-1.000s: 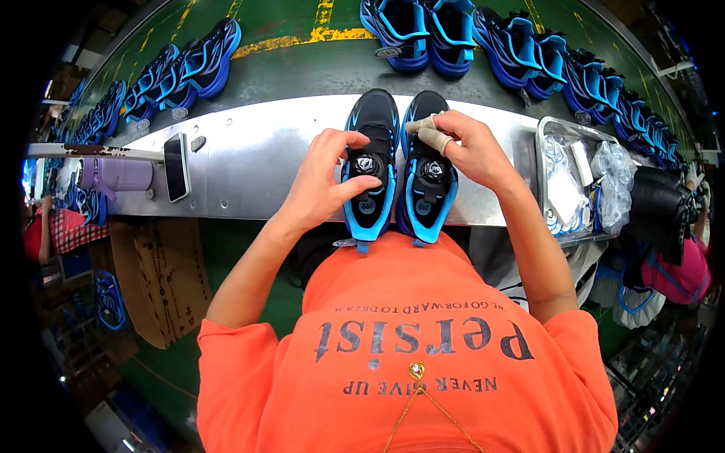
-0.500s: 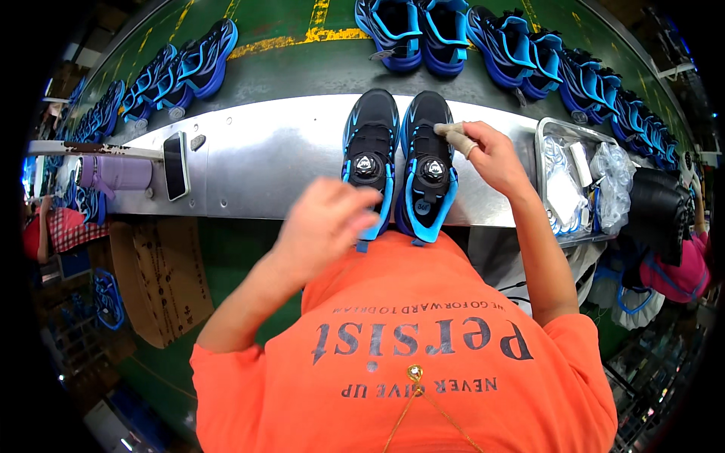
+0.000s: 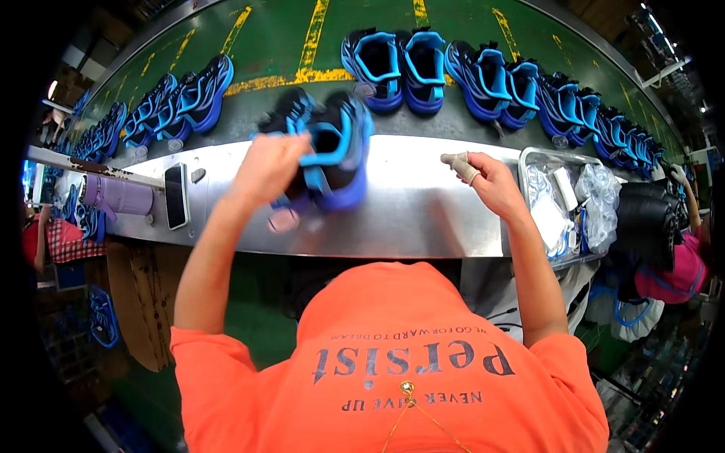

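Note:
My left hand [image 3: 268, 167] is closed on a pair of black-and-blue sneakers [image 3: 346, 177], gripping them at their collars. The pair is tilted, blurred by motion and held over the left-middle part of the metal workbench [image 3: 415, 196], with the heels toward me. A round tag dangles by the near shoe heel. The left fingertips are partly hidden by the shoe collars. My right hand [image 3: 491, 185] hovers above the bench at the right with nothing visible in it. Its fingers are partly bent and slightly apart, and beige finger covers [image 3: 462, 166] sit on two of them.
Beyond the bench, a green belt [image 3: 264, 53] with yellow lines carries rows of similar sneakers [image 3: 423, 72]. A clear tray [image 3: 526, 181] of plastic-wrapped items sits at the right. A phone [image 3: 176, 196] and purple bottle [image 3: 124, 195] lie at the left. People work at both sides.
The sneakers that stood on the bench before me are now gripped in my left hand, turned heels-toward me and shifted left. My right hand has come away from the shoes.

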`<move>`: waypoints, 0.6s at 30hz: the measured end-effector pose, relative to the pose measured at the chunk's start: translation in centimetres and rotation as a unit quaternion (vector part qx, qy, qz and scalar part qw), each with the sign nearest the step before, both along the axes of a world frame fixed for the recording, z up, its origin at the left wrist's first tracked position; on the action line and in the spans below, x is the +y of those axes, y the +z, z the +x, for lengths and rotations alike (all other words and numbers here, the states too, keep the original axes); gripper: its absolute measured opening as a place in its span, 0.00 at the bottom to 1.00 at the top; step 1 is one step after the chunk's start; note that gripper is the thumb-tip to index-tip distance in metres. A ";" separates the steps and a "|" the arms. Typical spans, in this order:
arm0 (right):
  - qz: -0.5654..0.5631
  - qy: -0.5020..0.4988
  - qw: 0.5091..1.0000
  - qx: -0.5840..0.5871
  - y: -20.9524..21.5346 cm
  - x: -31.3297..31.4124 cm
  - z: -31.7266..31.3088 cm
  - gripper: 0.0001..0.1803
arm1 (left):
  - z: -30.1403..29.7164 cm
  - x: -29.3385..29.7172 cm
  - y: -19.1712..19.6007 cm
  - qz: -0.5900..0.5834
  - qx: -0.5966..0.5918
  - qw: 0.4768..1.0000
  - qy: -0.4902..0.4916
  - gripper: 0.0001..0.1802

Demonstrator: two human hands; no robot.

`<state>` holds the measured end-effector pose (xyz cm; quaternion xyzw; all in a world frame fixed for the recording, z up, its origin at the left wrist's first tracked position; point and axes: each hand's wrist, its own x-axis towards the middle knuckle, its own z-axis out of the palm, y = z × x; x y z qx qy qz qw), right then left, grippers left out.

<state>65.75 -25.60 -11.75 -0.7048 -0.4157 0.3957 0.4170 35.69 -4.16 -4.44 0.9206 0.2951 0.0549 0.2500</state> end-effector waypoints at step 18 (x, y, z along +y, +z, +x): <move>0.028 0.045 0.981 -0.187 -0.9 12.7 4.4 0.15 | 14.9 6.1 -9.1 -0.033 -0.087 0.996 0.004 0.15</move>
